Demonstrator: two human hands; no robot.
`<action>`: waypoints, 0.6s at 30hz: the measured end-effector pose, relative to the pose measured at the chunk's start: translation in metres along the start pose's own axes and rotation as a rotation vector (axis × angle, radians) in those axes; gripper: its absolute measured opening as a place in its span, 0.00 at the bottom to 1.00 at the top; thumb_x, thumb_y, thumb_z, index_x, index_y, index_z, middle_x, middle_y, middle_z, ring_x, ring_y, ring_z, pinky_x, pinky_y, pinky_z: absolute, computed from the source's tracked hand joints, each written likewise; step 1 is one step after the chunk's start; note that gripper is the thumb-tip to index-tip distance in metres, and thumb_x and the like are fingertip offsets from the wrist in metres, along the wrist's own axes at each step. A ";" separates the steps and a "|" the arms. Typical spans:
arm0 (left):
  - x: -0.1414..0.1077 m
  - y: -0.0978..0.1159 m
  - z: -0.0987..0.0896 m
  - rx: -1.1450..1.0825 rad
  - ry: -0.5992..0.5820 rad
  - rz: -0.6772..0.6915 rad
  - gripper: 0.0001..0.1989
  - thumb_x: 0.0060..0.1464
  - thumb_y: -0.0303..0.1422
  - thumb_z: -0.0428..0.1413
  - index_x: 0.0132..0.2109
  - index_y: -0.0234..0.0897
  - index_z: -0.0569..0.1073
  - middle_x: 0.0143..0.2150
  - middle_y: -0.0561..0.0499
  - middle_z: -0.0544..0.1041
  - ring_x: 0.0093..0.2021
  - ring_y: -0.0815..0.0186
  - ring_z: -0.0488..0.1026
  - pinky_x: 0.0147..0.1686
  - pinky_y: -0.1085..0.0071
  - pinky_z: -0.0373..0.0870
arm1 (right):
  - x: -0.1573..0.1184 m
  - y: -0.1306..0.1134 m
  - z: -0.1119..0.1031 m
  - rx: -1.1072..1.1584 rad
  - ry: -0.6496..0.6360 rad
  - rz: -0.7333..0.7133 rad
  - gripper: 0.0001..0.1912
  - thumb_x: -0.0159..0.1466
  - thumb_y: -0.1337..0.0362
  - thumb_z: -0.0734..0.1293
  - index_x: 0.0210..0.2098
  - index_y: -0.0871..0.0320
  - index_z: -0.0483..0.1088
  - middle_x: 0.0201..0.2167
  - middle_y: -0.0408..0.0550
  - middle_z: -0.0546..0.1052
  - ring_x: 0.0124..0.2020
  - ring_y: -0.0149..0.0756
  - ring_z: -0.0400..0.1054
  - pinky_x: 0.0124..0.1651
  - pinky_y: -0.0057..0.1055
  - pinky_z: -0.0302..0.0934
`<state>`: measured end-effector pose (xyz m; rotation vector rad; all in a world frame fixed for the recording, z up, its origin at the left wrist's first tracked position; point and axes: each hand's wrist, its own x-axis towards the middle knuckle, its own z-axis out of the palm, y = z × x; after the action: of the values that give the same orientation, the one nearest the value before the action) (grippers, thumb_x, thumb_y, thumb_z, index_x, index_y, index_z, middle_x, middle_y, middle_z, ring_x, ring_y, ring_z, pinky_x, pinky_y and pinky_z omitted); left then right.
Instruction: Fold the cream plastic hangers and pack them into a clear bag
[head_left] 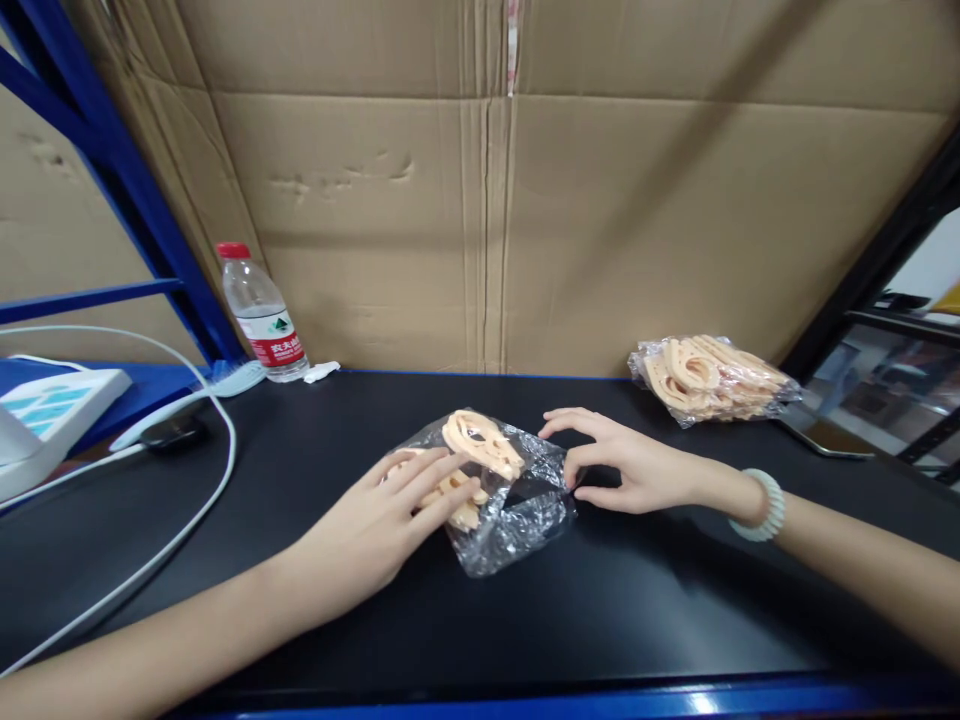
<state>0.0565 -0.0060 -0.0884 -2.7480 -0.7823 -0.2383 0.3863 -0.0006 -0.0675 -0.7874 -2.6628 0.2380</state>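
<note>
A clear plastic bag (517,540) lies on the black tabletop in front of me. Flat, peach-coloured pieces with cut-out holes (484,440) are in it or on it; I cannot tell which for each one. My left hand (390,510) rests flat over the left pieces, fingers stretched out and partly covering them. At the bag's right edge, my right hand (630,465), with a pale beaded bracelet on the wrist, pinches the crinkled film between thumb and a curled finger, while the forefinger reaches out above.
A filled bag of similar peach pieces (712,380) sits at the back right, beside a flat dark object like a phone (825,435). A red-capped water bottle (262,315) stands back left. White cables (225,440) loop along the left. Cardboard (360,230) walls the back.
</note>
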 end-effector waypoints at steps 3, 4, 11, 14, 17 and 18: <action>-0.010 -0.012 -0.001 -0.079 0.029 -0.107 0.38 0.49 0.15 0.44 0.65 0.47 0.57 0.66 0.48 0.62 0.66 0.54 0.56 0.60 0.52 0.58 | 0.008 -0.011 0.004 0.069 0.033 -0.005 0.06 0.59 0.64 0.69 0.37 0.55 0.73 0.55 0.52 0.65 0.60 0.46 0.55 0.61 0.47 0.52; -0.013 -0.012 -0.003 -0.132 0.063 -0.134 0.39 0.48 0.16 0.43 0.65 0.46 0.56 0.66 0.47 0.61 0.66 0.54 0.56 0.60 0.53 0.59 | 0.011 -0.016 0.006 0.073 0.049 -0.008 0.09 0.59 0.61 0.70 0.39 0.55 0.73 0.55 0.53 0.65 0.59 0.46 0.56 0.61 0.46 0.52; -0.017 0.019 -0.024 -0.428 0.290 -0.222 0.18 0.54 0.27 0.51 0.52 0.42 0.65 0.56 0.45 0.65 0.56 0.57 0.65 0.54 0.59 0.66 | 0.038 -0.045 0.029 -0.018 0.164 0.032 0.13 0.56 0.55 0.73 0.37 0.55 0.74 0.57 0.54 0.61 0.62 0.50 0.51 0.60 0.50 0.50; -0.019 0.029 -0.025 -0.441 0.299 -0.278 0.15 0.55 0.30 0.53 0.50 0.42 0.67 0.52 0.46 0.66 0.52 0.58 0.66 0.50 0.61 0.69 | 0.042 -0.051 0.036 0.003 0.167 0.037 0.04 0.56 0.64 0.72 0.31 0.56 0.73 0.58 0.52 0.61 0.63 0.49 0.49 0.61 0.49 0.49; -0.022 0.033 -0.021 -0.475 0.294 -0.330 0.20 0.54 0.31 0.54 0.54 0.43 0.64 0.51 0.46 0.67 0.51 0.58 0.67 0.49 0.62 0.70 | 0.040 -0.056 0.038 0.067 0.198 0.047 0.04 0.56 0.70 0.70 0.29 0.56 0.71 0.56 0.52 0.62 0.62 0.46 0.52 0.61 0.46 0.50; -0.023 0.034 -0.019 -0.485 0.294 -0.342 0.21 0.54 0.31 0.55 0.55 0.44 0.63 0.51 0.46 0.67 0.51 0.58 0.68 0.48 0.62 0.70 | 0.038 -0.058 0.038 0.082 0.199 0.042 0.04 0.57 0.70 0.70 0.29 0.56 0.71 0.55 0.52 0.62 0.61 0.45 0.52 0.61 0.46 0.51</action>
<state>0.0535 -0.0508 -0.0826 -2.8758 -1.2370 -0.9953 0.3139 -0.0300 -0.0765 -0.7976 -2.4369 0.2629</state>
